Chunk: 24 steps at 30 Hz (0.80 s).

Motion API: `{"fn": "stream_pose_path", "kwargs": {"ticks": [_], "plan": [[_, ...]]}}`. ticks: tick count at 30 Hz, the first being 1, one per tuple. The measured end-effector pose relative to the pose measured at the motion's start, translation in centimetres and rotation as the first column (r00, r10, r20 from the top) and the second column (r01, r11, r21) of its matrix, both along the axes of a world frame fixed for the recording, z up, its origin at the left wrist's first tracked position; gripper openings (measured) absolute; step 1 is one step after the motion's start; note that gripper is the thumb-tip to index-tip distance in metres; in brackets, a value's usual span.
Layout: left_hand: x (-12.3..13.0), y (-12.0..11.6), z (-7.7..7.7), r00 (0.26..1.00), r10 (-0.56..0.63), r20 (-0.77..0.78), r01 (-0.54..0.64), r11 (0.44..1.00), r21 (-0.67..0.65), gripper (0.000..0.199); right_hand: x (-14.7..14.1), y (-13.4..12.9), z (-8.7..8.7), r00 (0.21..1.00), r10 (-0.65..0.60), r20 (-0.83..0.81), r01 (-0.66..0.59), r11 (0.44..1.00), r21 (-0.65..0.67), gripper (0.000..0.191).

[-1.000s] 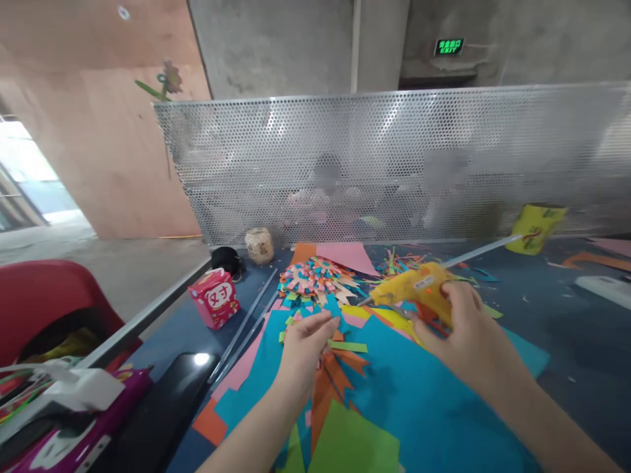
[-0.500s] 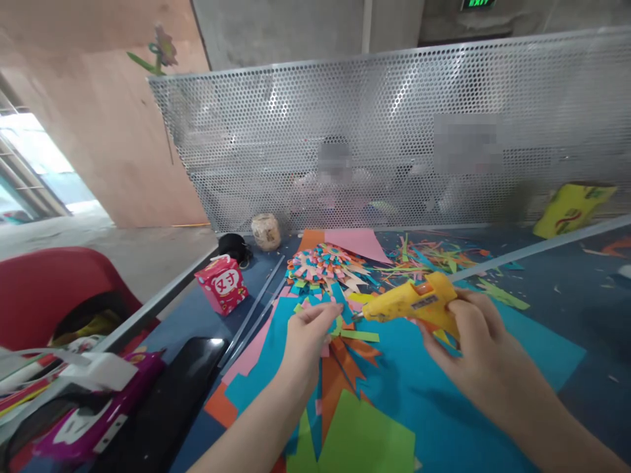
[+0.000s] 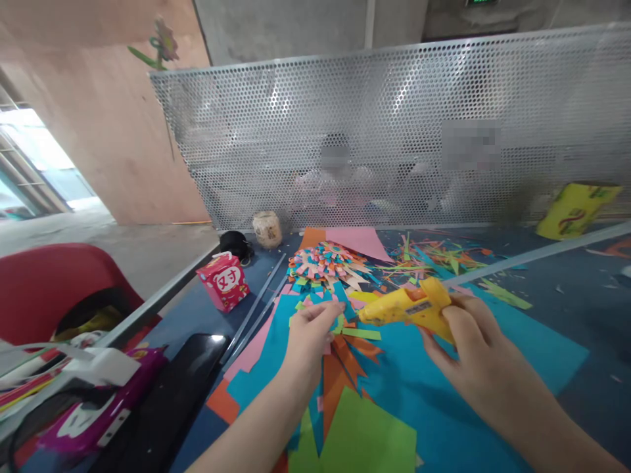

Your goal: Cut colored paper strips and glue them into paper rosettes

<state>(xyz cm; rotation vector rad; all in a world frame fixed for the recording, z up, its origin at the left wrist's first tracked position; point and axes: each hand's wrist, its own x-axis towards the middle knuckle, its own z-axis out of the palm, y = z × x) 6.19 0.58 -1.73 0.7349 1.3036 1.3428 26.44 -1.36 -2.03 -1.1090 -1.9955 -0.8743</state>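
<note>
My right hand point(image 3: 486, 335) is wrapped round the handle of a yellow hot glue gun point(image 3: 399, 307). From the gun's back runs a long, clear glue stick point(image 3: 537, 253). The nozzle points left, close to the fingertips of my left hand point(image 3: 313, 328). Those fingers are pinched on a blue paper strip point(image 3: 339, 293), whose lower end they hide. Beneath lie orange pointed paper pieces point(image 3: 340, 371), a narrow green strip point(image 3: 362, 334) and a larger green sheet point(image 3: 372, 433), all over blue paper point(image 3: 444, 401). Fringed paper flowers point(image 3: 325, 261) in orange, pink and blue lie behind my hands.
Two spare glue sticks point(image 3: 256, 312), a pink box point(image 3: 224, 281), a phone point(image 3: 197, 368) and a purple power strip point(image 3: 93, 414) occupy the left. Paper scraps point(image 3: 444, 256) and a yellow roll point(image 3: 576, 211) sit toward the back right. A perforated metal screen point(image 3: 276, 144) stands behind, with people beyond it.
The glue gun has shifted slightly left and down, and its body is turned a little. My left hand keeps its pinch with hardly any movement.
</note>
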Motion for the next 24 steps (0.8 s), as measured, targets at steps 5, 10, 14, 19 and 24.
{"fn": "stream_pose_path", "kwargs": {"ticks": [5, 10, 14, 19, 24], "plan": [[-0.08, 0.27, -0.28, 1.000, 0.005, 0.015, -0.005, 1.000, 0.007, 0.025, 0.28, 0.08, -0.17, 1.000, 0.013, 0.005, -0.013, 1.000, -0.001, 0.006], [-0.08, 0.42, -0.48, 1.000, 0.017, 0.014, -0.017, 1.000, -0.010, 0.026, 0.70, 0.17, -0.56, 0.997, 0.021, 0.070, -0.021, 1.000, -0.006, 0.010], [-0.06, 0.33, -0.38, 1.000, 0.010, 0.009, -0.010, 1.000, -0.013, 0.027, 0.86, 0.21, -0.48, 0.996, 0.020, 0.083, -0.020, 1.000, -0.003, 0.010], [-0.10, 0.29, -0.38, 1.000, 0.010, 0.002, -0.010, 1.000, -0.009, 0.027, 0.72, 0.16, -0.15, 0.996, 0.027, 0.080, -0.027, 1.000, -0.001, 0.009], [-0.18, 0.55, -0.57, 0.999, 0.041, 0.019, -0.040, 0.999, -0.003, 0.027, 0.57, 0.05, 0.06, 0.998, 0.024, 0.062, -0.024, 1.000, -0.005, 0.009]]}}
